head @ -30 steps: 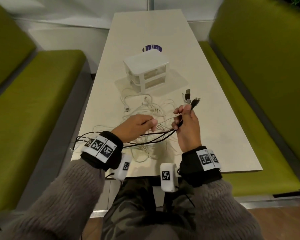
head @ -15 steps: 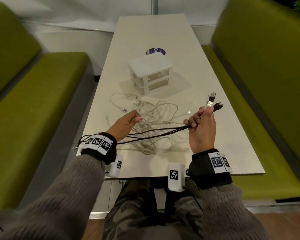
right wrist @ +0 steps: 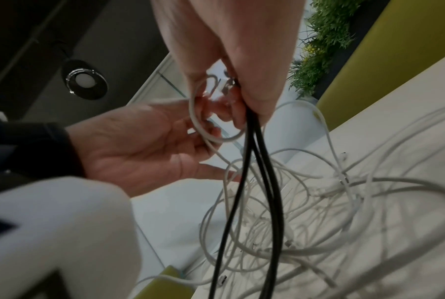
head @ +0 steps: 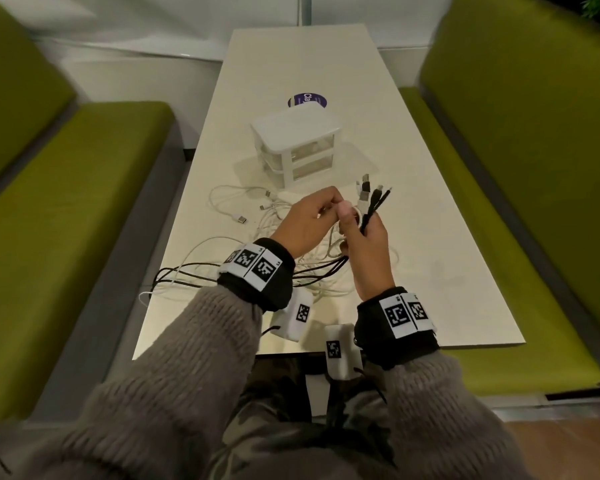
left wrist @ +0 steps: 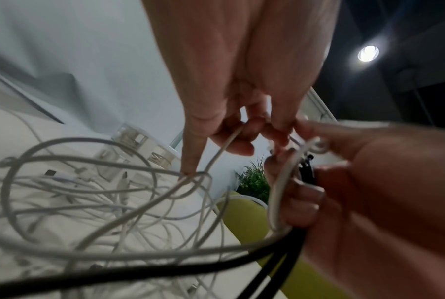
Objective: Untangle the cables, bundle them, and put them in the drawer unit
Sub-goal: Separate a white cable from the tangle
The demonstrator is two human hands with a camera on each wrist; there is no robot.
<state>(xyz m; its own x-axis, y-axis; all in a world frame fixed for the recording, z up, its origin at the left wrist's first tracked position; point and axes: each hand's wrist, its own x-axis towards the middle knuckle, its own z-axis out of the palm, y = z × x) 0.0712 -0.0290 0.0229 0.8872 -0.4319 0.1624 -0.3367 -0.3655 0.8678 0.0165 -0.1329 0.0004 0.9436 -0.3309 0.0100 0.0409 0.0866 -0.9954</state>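
Nearest, right hand clenched round black cables (plugs upward); left hand pinching a white cable loop beside it; beyond, white tangle on table, drawer unit closed; risks tightening knots if tugged.

Both arms wear fuzzy grey-brown knit sleeves. Each wrist carries a black band with white square-patterned marker tags and a small white camera housing underneath. The trousers are dark camouflage.
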